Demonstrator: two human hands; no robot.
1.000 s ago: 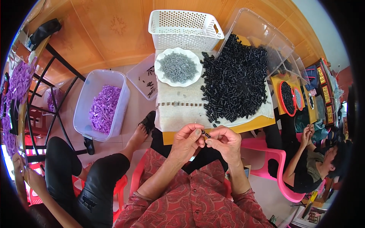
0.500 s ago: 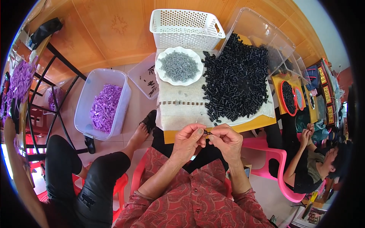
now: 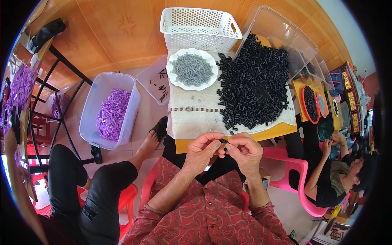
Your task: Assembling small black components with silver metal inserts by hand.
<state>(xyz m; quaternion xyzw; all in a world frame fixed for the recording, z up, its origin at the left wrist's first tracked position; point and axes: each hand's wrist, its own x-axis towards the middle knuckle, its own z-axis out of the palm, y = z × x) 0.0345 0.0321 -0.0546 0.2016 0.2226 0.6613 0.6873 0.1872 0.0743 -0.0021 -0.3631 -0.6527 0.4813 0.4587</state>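
My left hand and my right hand meet at the near edge of the table, fingertips pinched together. Between them is a small black plastic tube piece, gripped from both sides; the fingers cover most of it. Just beyond, a large heap of black tube pieces spreads over a white cloth. To its left stands a white scalloped plate piled with small translucent grey pieces.
A white perforated basket and a tilted clear bin stand at the back. Left on the floor is a clear tub of purple pieces. One person's legs are at left; another person sits at right beside a pink chair.
My hands stay together at nearly the same place, with the fingers shifting slightly closer around the black tube piece. The person at right has moved their hands a little.
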